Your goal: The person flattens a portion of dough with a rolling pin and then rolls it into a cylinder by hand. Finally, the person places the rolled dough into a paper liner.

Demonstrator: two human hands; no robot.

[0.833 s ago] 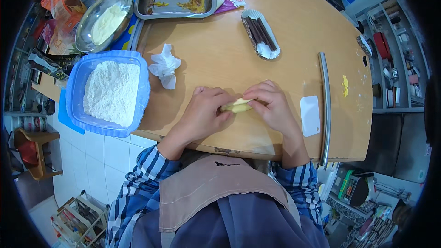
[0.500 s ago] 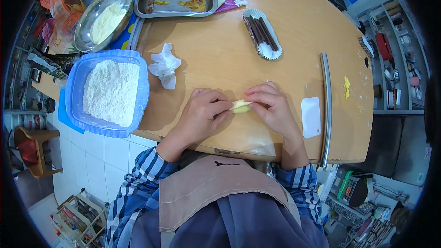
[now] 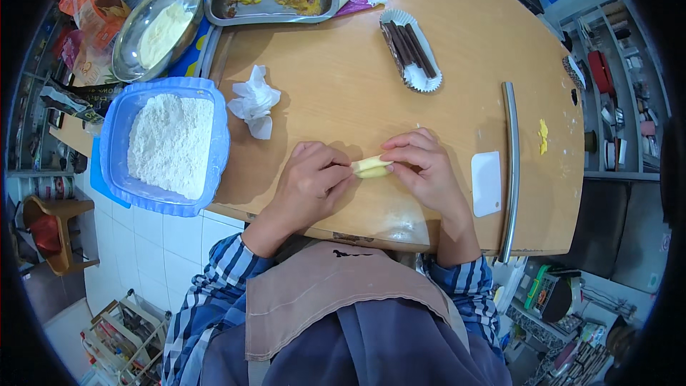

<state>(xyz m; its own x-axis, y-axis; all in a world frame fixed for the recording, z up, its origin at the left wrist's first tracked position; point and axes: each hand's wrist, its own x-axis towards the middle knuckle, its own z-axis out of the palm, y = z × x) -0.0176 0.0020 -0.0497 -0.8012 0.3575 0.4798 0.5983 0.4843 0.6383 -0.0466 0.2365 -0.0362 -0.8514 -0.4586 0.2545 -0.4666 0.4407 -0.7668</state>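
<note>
On my feed: pale yellow dough [image 3: 371, 169] above the near part of the table [image 3: 321, 86].
I see the left hand [image 3: 312, 180] and right hand [image 3: 421, 166], fingers nearly closed, pinching its ends; beyond, dark sticks [image 3: 411, 48] lie in a white paper cup [image 3: 429, 84].

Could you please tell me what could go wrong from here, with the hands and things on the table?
1. The yellow dough, pinched by the left hand and the right hand, might tear or flatten under too much pressure.
2. The metal rod reaches the near edge of the table, so a bump could perhaps knock it off.
3. The blue tub of white powder has no lid on, so a knock might spill some.
</note>
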